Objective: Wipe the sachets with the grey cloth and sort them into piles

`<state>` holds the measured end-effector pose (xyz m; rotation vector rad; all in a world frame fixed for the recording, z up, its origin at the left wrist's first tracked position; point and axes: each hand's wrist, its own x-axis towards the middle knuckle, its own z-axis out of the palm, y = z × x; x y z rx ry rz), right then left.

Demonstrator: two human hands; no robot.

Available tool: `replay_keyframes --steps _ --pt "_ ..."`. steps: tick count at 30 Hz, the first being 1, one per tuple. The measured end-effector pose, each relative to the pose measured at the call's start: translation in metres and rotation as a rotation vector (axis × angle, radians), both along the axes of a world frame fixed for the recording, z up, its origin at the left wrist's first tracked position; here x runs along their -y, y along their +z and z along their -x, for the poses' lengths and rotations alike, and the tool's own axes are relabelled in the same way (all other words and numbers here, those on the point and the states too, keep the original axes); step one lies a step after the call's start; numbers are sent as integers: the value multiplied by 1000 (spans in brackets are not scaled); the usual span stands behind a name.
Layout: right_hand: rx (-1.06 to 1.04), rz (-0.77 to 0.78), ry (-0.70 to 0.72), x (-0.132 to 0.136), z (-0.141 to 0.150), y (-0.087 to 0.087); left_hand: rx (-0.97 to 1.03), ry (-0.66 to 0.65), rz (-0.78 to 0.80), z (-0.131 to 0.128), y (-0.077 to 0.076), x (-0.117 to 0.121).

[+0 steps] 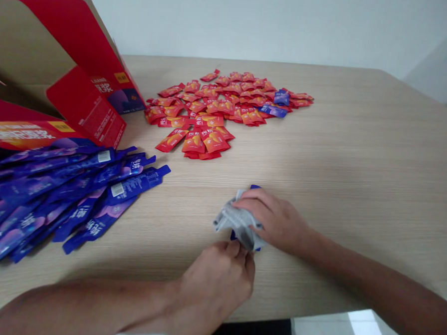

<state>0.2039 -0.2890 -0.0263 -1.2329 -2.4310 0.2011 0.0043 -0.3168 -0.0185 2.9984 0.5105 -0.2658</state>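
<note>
My right hand (pixel 276 221) lies over a crumpled silver-and-blue sachet (pixel 235 220) on the wooden table (pixel 359 159), its fingers curled around the packet's top. My left hand (pixel 217 277) pinches the same sachet at its lower edge, fingers pressed together. A bit of blue shows above and below the right hand's fingers. The packet's silver inner side faces up.
Several long blue sachets (pixel 64 194) fan out at the left. A heap of small red sachets (pixel 226 105), with a couple of blue ones, lies further back. An open red and brown cardboard box (pixel 56 73) stands at the far left. The table's front edge runs just below my arms.
</note>
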Motion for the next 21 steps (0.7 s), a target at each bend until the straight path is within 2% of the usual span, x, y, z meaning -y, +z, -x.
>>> replay_keyframes --steps 2,4,10,12,14,17,21 --pt "44 59 108 6 7 -6 -11 10 36 -1 1 -1" --pt "66 99 118 1 7 -11 -4 2 15 0 2 -1" --pt "128 102 -158 -45 -22 -13 -23 -60 -53 3 1 -2" --pt "146 71 -211 -52 -30 -10 -1 -55 -49 4 0 -1" --pt "116 25 -235 -48 -32 -4 36 -40 -45 5 -2 -1" --pt "14 -31 -217 -25 -21 3 54 -30 -63 5 -3 2" --pt "24 21 34 4 3 -1 26 -8 -13 2 -1 3"
